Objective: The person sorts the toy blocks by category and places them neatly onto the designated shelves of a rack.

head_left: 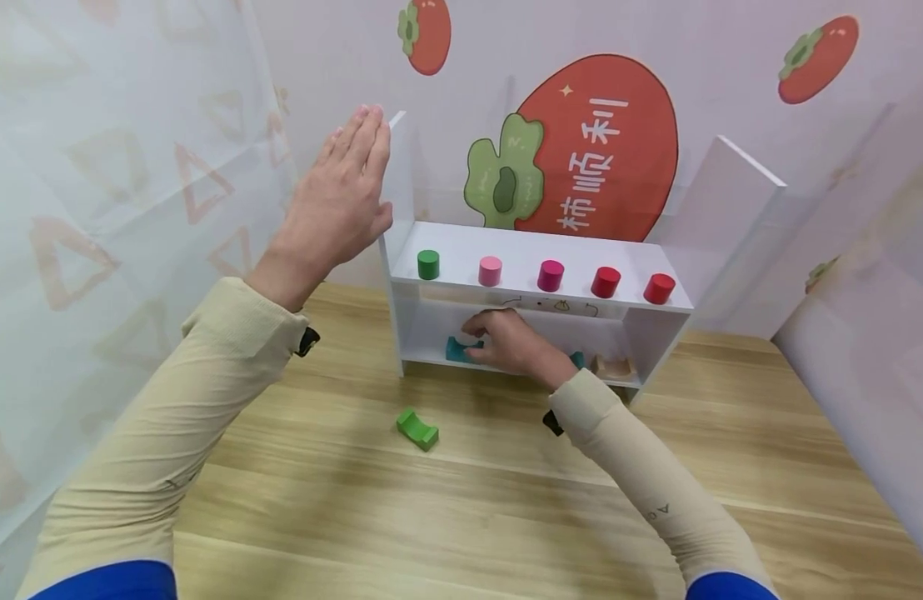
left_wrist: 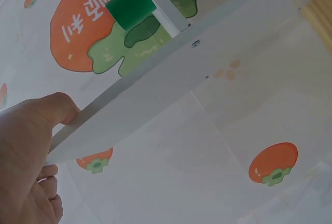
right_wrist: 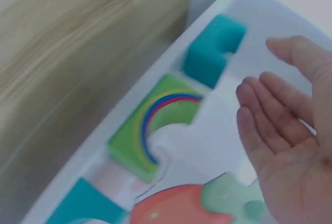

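A wooden bench (head_left: 506, 500) carries a small white shelf (head_left: 540, 292) set against a wall with a tomato poster. On the shelf's top board stand five cylinders in a row: green (head_left: 427, 264), two pink, two red. The left hand (head_left: 341, 200) is raised beside the shelf's left side panel, fingers straight and together; the left wrist view shows the thumb touching the panel's edge, so it seems to steady the shelf. The right hand (head_left: 510, 340) reaches into the lower compartment, its fingers relaxed and slightly apart, holding nothing, just beside a teal arch block (head_left: 458, 348); a green rainbow-printed block (right_wrist: 155, 125) lies near it inside. A green arch block (head_left: 417, 428) lies on the bench in front. To take the teal block cleanly, the fingers should probably close on its two flat sides and draw it straight out under the top board while the left hand braces the panel.
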`<state>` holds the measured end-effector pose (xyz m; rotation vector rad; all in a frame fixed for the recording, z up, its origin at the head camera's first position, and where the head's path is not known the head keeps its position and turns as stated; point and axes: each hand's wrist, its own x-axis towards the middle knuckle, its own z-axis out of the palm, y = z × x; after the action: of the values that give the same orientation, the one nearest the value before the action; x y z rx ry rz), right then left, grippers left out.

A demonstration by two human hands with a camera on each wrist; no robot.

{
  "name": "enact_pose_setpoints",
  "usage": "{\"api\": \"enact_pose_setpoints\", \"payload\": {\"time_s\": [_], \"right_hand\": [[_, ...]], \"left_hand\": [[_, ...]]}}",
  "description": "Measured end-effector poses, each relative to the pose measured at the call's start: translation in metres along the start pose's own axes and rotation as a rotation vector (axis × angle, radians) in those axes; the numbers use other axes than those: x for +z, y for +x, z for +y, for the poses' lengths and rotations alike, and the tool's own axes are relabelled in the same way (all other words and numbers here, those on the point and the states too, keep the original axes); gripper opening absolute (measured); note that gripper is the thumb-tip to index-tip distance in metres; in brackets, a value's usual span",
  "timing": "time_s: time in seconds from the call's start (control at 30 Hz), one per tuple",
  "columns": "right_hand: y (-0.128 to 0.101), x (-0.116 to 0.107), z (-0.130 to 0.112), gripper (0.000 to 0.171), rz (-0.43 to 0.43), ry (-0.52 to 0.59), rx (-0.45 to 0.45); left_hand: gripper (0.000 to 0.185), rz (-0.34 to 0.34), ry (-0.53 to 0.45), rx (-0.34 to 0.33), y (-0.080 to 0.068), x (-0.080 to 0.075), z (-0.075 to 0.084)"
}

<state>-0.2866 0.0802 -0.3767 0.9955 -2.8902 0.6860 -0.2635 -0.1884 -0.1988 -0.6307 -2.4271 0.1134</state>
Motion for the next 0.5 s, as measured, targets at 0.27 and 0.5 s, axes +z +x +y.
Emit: {"api": "enact_pose_setpoints", "payload": {"time_s": [0.27,0.5], "right_hand": [[-0.023,0.003,-0.045,0.034,-0.026,0.03,-0.04],[-0.039,0.036,-0.064,0.035,-0.118,0.093,-0.031]], "left_hand": [[0.081,-0.008,0.004,-0.004,0.0,-0.004,0.0],[0.083,-0.038,-0.008,-0.024,0.0,-0.003,0.002]]}}
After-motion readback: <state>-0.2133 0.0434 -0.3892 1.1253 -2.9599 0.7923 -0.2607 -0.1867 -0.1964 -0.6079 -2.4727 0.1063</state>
